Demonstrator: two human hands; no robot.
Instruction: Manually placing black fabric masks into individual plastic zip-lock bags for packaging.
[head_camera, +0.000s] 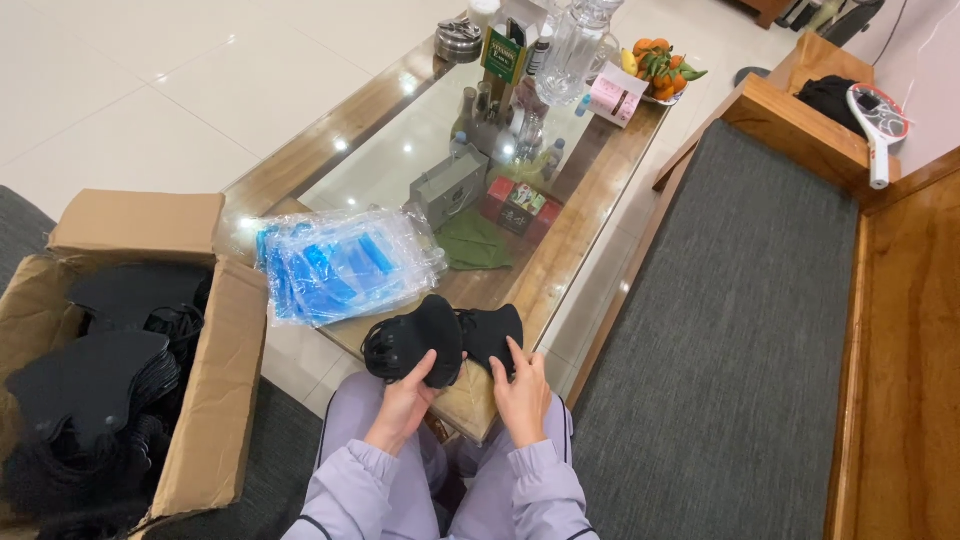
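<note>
An open brown cardboard box (215, 400) sits at the left. A stack of clear blue-tinted plastic bags (340, 265) lies on the glass table, near 1 grey box (447, 187), 1 red box (520, 209), 1 green carton (505, 52) and 1 pink-white box (613, 95).

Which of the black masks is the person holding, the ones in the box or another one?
The black mask above the lap, gripped by the left hand and right hand. The other masks lie untouched in the cardboard box.
</note>
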